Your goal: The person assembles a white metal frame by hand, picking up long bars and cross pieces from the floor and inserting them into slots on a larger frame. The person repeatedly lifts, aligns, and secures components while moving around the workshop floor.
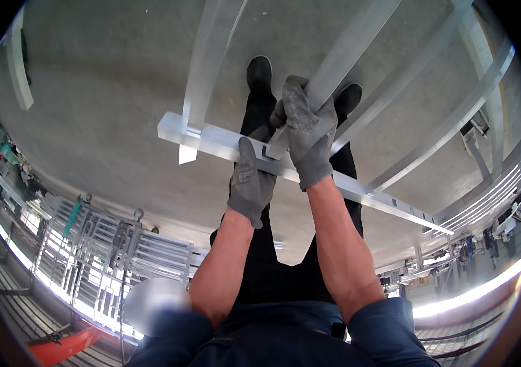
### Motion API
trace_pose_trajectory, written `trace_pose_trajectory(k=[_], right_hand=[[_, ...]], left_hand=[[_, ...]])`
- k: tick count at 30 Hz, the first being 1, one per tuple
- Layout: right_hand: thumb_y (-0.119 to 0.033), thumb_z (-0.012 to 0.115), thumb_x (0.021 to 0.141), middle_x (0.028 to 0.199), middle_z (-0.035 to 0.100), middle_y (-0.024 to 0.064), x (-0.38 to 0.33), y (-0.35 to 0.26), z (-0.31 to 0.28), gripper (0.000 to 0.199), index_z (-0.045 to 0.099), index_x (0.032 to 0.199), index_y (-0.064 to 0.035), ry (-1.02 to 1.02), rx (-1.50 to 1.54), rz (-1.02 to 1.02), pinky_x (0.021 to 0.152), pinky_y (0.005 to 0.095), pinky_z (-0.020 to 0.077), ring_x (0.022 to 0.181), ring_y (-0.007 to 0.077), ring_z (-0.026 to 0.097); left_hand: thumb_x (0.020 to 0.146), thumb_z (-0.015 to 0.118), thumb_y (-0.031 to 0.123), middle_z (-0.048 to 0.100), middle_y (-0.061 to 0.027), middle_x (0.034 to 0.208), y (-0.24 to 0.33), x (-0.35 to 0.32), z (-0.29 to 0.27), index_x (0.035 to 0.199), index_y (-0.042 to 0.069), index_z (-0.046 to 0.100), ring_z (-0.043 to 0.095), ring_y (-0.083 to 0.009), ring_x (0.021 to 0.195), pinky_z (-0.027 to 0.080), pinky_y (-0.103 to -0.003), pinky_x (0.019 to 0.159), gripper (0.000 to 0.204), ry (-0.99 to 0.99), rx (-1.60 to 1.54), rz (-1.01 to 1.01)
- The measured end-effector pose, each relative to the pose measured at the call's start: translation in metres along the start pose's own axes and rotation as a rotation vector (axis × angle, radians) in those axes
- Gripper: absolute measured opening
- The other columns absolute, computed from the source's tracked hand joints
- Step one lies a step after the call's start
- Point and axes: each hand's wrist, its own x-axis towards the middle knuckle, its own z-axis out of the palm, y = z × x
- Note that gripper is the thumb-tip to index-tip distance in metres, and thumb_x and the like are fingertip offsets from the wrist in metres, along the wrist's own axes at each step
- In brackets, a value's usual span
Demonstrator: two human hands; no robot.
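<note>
A long silvery square metal tube [214,139] with slots along it crosses in front of my legs, running from left to lower right. My gloved left hand [252,183] is closed around this tube from the near side, its thumb lying over the top. My gloved right hand [308,125] is wrapped round a flat metal bar [352,52] that slants away to the upper right. That bar's near end rests at the tube, beside a dark slot; whether it has entered is unclear. Farther left, another metal bar [208,58] passes through the tube, its end sticking out on the near side.
More metal bars [404,76] meet the tube on the right. A separate metal piece [17,67] lies at the far left. Stacked metal frames [156,254] stand at lower left, near an orange beam [65,348]. My dark shoes [259,72] are on the concrete floor [101,92].
</note>
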Motion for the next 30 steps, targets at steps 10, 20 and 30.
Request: trace_pose_trajectory(k=[10,20,30], right_hand=[[-0.024,0.065,0.097,0.073,0.060,0.0066,-0.003,0.016,0.003,0.027,0.061,0.105,0.0016,-0.050,0.005,0.090,0.056,0.0304,0.0511,0.061,0.0159,0.059],[-0.024,0.064,0.098,0.071,0.061,0.0070,-0.005,0.006,0.004,0.026,0.064,0.102,0.0015,-0.058,-0.003,0.095,0.057,0.0318,0.0491,0.060,0.0160,0.059],[-0.029,0.066,0.097,0.070,0.062,0.0073,-0.006,0.010,0.004,0.030,0.066,0.097,0.0006,-0.042,0.048,0.157,0.060,0.0329,0.0495,0.063,0.0165,0.061]], left_hand=[[0.101,0.052,0.058,0.051,-0.0123,0.147,0.001,0.005,0.005,0.150,-0.001,0.039,0.049,-0.0232,0.137,0.036,-0.040,0.119,0.077,-0.189,0.035,0.024],[0.104,0.055,0.046,0.057,-0.0067,0.138,0.005,0.008,0.004,0.144,0.006,0.049,0.055,-0.0171,0.125,0.044,-0.036,0.108,0.057,-0.088,0.115,-0.019],[0.101,0.061,0.038,0.061,-0.0042,0.132,0.007,0.009,0.001,0.137,0.008,0.056,0.057,-0.0174,0.122,0.046,-0.037,0.105,0.047,-0.125,0.306,0.057]])
